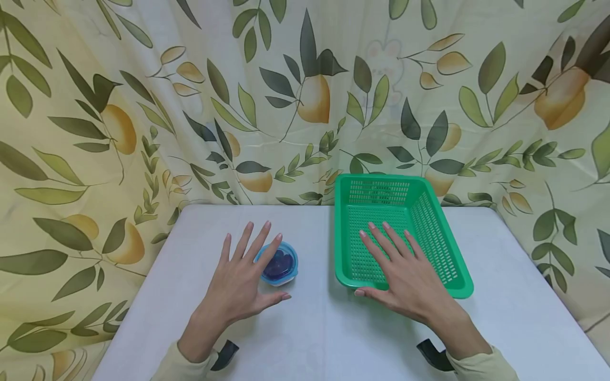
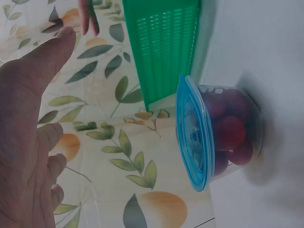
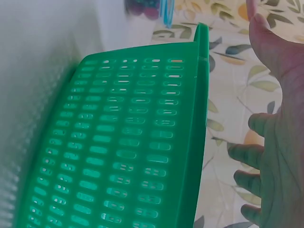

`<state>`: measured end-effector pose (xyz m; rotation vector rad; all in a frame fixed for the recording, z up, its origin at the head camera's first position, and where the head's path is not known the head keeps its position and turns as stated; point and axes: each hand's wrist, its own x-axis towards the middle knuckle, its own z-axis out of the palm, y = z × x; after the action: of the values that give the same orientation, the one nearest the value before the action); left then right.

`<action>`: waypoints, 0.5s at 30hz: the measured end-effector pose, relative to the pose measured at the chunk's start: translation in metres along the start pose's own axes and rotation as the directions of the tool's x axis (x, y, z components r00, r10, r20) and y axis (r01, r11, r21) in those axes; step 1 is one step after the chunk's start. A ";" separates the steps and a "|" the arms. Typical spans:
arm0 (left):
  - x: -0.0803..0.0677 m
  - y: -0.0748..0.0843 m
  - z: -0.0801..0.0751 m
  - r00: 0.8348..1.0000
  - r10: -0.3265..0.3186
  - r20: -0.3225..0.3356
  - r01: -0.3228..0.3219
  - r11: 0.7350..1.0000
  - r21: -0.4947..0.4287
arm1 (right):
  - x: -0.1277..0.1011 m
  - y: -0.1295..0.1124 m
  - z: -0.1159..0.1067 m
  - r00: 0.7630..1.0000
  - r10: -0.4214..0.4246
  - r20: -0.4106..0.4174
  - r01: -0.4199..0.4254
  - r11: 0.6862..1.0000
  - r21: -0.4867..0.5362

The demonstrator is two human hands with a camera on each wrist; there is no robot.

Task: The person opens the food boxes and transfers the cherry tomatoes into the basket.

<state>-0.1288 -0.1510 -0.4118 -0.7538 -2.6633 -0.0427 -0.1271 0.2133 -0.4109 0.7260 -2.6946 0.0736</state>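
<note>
Two hands over the table (image 1: 314, 328), and both are spread wide with nothing in them. The left hand (image 1: 238, 286) hovers palm-down with fingers straight, just above and slightly to the near-left of one small clear tub (image 1: 278, 263) with a blue lid. From the head view its fingertips overlap the tub's left edge; the left wrist view shows a clear gap of air between the palm (image 2: 28, 142) and the tub (image 2: 218, 133), so there is no contact. One tub only, standing upright on the table, left of centre, and inside it sit dark red round pieces, several of them, too crowded to count.

Over to the right hand (image 1: 405, 275): fingers straight and fanned, palm down, held above the near-left part of one green slotted basket (image 1: 455, 248). The right wrist view has the hand (image 3: 280, 156) apart from the basket's rim (image 3: 199, 142), so it is hovering, not resting. The basket sits on the right half of the table, its far end close to the leaf-and-lemon curtain (image 1: 143, 106). The tub and basket stand near each other but apart, with bare table between them.

Two pale sleeves and one dark strap at each wrist.
</note>
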 end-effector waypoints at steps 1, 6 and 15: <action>0.000 0.000 0.000 1.000 0.000 0.000 0.000 1.000 0.000 | 0.000 0.000 0.000 1.000 0.000 0.002 0.000 1.000 0.000; 0.000 0.001 0.001 1.000 0.000 0.007 0.000 1.000 -0.006 | -0.001 -0.001 -0.002 1.000 -0.001 0.011 0.001 1.000 0.002; -0.002 0.003 0.002 1.000 -0.001 0.008 0.002 1.000 -0.020 | -0.002 -0.004 0.001 0.999 -0.011 0.031 0.011 1.000 0.001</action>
<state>-0.1262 -0.1488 -0.4142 -0.7597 -2.6749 -0.0666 -0.1235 0.2108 -0.4123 0.7489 -2.7198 0.0613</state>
